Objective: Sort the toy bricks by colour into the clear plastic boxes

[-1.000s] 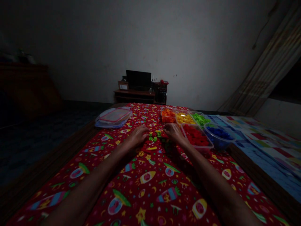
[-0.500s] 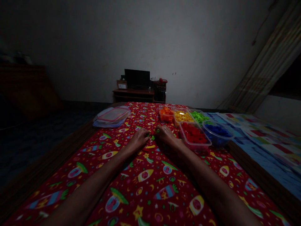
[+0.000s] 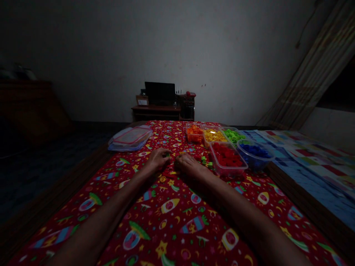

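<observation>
My left hand and my right hand rest close together on the red patterned cloth, fingers curled over a small heap of loose coloured bricks that they mostly hide. A few green and red bricks lie loose just right of my right hand. Whether either hand grips a brick is hidden in the dark. To the right stands a clear tub of red bricks and a round bowl of blue bricks. Behind them sit tubs of orange, yellow and green bricks.
Stacked clear lids with pink rims lie at the far left of the cloth. A colourful mat covers the surface to the right. A low shelf with a dark screen stands against the back wall. The room is dim.
Both hands have drawn together and shifted left, away from the red tub. The pile between them is now covered; a few bricks lie exposed right of my right hand.
</observation>
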### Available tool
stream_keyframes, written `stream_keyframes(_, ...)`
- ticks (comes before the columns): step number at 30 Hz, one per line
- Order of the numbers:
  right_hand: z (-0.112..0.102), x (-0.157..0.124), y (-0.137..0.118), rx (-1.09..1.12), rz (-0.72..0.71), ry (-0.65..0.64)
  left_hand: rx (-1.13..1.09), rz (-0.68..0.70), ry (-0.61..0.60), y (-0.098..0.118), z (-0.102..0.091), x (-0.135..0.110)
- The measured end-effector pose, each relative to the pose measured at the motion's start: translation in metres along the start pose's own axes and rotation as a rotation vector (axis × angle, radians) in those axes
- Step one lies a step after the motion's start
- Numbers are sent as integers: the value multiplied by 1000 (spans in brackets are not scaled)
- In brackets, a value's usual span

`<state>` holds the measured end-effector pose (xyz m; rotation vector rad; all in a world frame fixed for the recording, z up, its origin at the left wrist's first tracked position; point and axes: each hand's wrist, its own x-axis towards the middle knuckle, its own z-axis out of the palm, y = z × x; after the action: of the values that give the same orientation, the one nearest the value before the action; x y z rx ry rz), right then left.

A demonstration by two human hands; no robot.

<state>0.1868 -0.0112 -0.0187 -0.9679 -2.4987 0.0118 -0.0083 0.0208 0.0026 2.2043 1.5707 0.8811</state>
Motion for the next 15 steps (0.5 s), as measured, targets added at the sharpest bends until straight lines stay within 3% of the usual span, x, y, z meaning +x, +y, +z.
stream_keyframes(4, 0, 4, 2, 136, -4, -11, -140, -58, -15, 1, -3, -3)
stream_keyframes(8, -7, 20, 10, 397, 303, 5, -346, -144, -83, 3, 0, -5)
stream_keyframes(11, -15, 25, 13, 778, 548, 98, -532, -178, -119, 10, 2, -8)
stream_keyframes(15, -17, 23, 13, 1310, 687, 184, -804, -243, -153, 26, 5, -16)
